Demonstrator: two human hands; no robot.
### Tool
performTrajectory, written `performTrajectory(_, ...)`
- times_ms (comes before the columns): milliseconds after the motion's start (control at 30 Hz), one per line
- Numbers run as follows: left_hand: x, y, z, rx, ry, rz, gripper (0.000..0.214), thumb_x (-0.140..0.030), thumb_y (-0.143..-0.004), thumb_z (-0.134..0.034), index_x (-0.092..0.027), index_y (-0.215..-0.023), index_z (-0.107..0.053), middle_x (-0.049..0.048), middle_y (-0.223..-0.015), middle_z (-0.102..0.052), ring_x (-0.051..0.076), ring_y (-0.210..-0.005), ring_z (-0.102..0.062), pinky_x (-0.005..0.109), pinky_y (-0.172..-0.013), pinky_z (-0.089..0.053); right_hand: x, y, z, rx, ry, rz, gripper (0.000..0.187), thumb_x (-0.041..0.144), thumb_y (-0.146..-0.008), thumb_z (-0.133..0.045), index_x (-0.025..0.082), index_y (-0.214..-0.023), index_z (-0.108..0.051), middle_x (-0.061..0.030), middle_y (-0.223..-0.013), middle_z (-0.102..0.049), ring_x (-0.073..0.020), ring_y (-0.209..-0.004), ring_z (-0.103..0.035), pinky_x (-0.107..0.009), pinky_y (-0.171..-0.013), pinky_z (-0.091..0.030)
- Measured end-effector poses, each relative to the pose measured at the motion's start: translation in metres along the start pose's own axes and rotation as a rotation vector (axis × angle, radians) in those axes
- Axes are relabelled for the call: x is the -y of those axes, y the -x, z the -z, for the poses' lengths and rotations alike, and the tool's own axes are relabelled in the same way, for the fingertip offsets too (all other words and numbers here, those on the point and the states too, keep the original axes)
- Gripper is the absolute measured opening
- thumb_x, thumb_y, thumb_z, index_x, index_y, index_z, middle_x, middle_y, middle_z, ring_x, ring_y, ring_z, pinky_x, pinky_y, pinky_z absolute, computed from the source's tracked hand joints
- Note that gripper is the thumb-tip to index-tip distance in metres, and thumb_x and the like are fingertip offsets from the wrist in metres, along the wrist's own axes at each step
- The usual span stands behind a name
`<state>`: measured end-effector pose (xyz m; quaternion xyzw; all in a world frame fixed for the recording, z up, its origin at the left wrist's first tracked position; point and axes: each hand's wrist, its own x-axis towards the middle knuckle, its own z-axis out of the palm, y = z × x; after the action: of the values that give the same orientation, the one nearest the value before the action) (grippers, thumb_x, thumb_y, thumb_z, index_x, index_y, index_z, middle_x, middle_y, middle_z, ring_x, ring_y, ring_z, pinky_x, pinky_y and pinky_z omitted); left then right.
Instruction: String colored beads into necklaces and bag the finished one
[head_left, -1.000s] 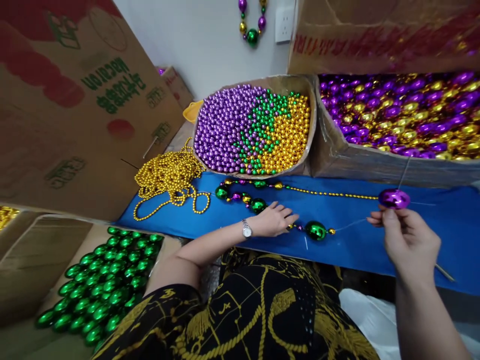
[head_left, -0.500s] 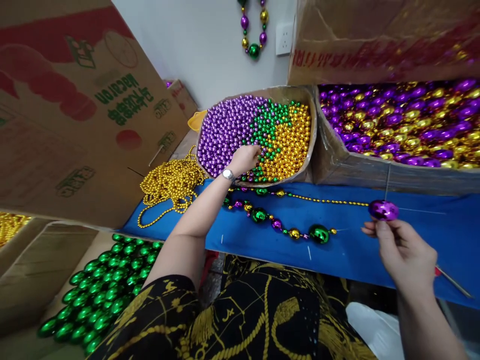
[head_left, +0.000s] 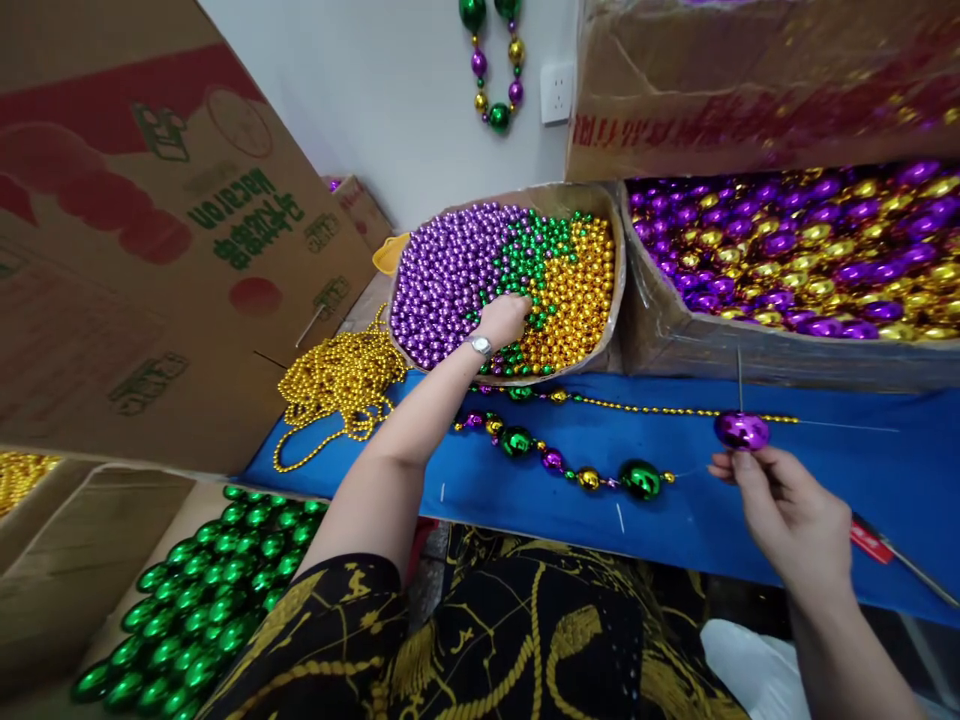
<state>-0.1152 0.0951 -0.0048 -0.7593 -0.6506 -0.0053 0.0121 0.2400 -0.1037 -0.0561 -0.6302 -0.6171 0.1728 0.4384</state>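
Note:
My left hand (head_left: 504, 318), with a watch on its wrist, reaches into the box of small beads (head_left: 616, 310). Its fingers are curled down at the green beads (head_left: 534, 262), between the purple beads (head_left: 442, 280) and the gold beads (head_left: 581, 290); what they grip, if anything, is hidden. Pinched in my right hand (head_left: 799, 510) is a large shiny purple bead (head_left: 741, 430), with a thin needle (head_left: 740, 375) standing up from it. A strung bead necklace (head_left: 555, 460) of green, purple and gold lies on the blue table, its thread running toward my right hand.
Gold bead strands (head_left: 337, 375) lie piled left of the bead box. A large carton (head_left: 150, 250) leans at the left, above big green beads (head_left: 217, 590). Purple and gold beads fill a box (head_left: 690, 345) at the right. A red-handled tool (head_left: 870, 540) rests on the blue table (head_left: 525, 505).
My left hand has shifted slightly right, over the green and gold beads. The right hand with the purple bead has moved left and a little down in view. The view itself has shifted slightly.

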Motion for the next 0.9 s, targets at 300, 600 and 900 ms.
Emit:
performTrajectory(300, -0.002, 0.0, -0.005, -0.003, -0.012, -0.021, 0.03, -0.02, -0.086, -0.055, -0.016, -0.114, -0.064, 0.0141, -0.114, -0.063, 0.03, -0.107, -0.059, 0.037, -0.08, -0.051, -0.003, 0.002, -0.001, 0.098, -0.033, 0.039, 0.026, 0.047, -0.091, -0.057, 0.022, -0.095, -0.065, -0.0062, -0.086, -0.076, -0.0223, -0.077, -0.075, -0.029, -0.07, -0.059)
performTrajectory(600, -0.007, -0.005, -0.01, -0.031, 0.101, -0.076, 0.024, -0.015, -0.087, -0.052, -0.016, -0.106, -0.067, 0.0143, -0.104, -0.067, 0.031, -0.111, -0.055, 0.043, -0.092, -0.045, 0.003, 0.007, -0.004, 0.098, -0.037, 0.111, 0.025, 0.042, -0.095, -0.053, 0.021, -0.098, -0.065, -0.0037, -0.085, -0.076, -0.0183, -0.072, -0.074, -0.027, -0.069, -0.06)
performTrajectory(900, -0.052, 0.054, 0.029, 0.037, 1.682, -0.055, 0.022, -0.028, -0.088, -0.059, -0.018, -0.108, -0.062, 0.0036, -0.09, -0.067, 0.01, -0.073, -0.063, 0.025, -0.07, -0.052, 0.022, 0.012, -0.004, 0.049, 0.083, 0.352, 0.016, 0.031, -0.096, -0.053, 0.02, -0.097, -0.065, -0.0001, -0.075, -0.075, -0.0152, -0.066, -0.073, -0.021, -0.064, -0.056)
